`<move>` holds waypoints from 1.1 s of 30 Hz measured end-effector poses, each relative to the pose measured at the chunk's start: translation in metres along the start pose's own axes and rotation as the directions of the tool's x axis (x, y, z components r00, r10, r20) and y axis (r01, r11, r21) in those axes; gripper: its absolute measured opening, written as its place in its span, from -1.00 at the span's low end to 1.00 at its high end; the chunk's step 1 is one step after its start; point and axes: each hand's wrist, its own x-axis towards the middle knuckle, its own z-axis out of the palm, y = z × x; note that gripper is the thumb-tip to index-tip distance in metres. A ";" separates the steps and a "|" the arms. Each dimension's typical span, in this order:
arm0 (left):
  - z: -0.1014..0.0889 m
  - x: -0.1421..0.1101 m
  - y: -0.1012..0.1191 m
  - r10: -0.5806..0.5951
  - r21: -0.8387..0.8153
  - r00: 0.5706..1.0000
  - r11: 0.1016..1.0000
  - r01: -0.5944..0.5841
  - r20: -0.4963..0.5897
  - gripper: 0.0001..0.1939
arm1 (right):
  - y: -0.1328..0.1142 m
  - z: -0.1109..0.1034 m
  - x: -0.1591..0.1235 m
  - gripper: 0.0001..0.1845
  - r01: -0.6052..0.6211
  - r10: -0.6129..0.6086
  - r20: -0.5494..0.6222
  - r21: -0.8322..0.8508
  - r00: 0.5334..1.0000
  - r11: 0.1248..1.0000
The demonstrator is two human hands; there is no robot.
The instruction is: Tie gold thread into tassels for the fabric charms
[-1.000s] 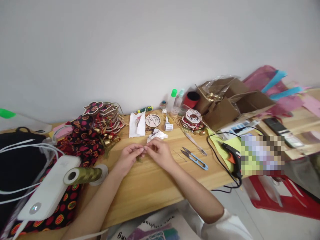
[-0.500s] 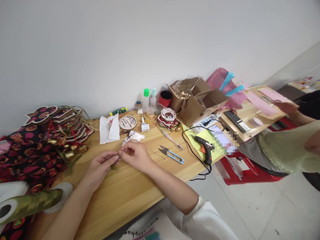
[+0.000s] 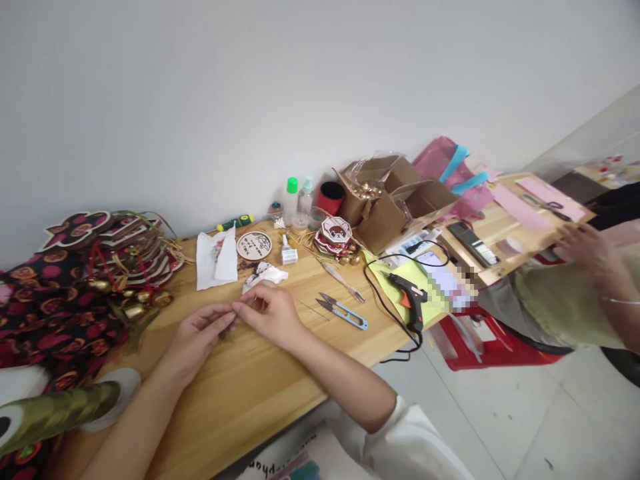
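My left hand (image 3: 200,340) and my right hand (image 3: 270,313) meet above the wooden table (image 3: 250,400), fingertips pinched together. What they hold is too small and hidden to name; a faint greenish wisp shows beneath the fingers. Just beyond my right hand lies a crumpled white tissue (image 3: 273,272). To its right are a thin needle-like piece (image 3: 315,310) and blue-handled thread snips (image 3: 345,312). A spool of olive-green thread (image 3: 60,413) lies by my left forearm.
Wooden pendants with bells (image 3: 135,260) lie stacked on the left, above dark patterned fabric (image 3: 45,300). A glue gun (image 3: 407,297) with a trailing cable rests on yellow paper (image 3: 435,300). Cardboard boxes (image 3: 385,220) stand against the wall. Another person's hand (image 3: 585,250) is at the far right.
My hands stay pinched together in nearly the same place. At the far right, the other person's arm has shifted, and their hand now shows at the table edge.
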 end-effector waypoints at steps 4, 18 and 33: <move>0.001 -0.001 0.001 0.004 0.018 1.000 1.000 -0.004 0.006 -0.64 | 0.000 0.001 0.000 -0.91 0.001 -0.001 0.017 0.006 1.000 1.000; -0.001 0.001 -0.002 0.053 0.003 0.997 0.999 -0.053 0.065 -0.65 | -0.001 0.000 -0.001 -0.91 0.006 -0.006 0.025 0.024 1.000 1.000; -0.016 0.009 -0.022 0.090 0.076 0.966 0.991 -0.112 0.242 -0.82 | 0.007 -0.005 -0.001 -0.89 0.028 -0.025 -0.026 0.151 0.999 0.988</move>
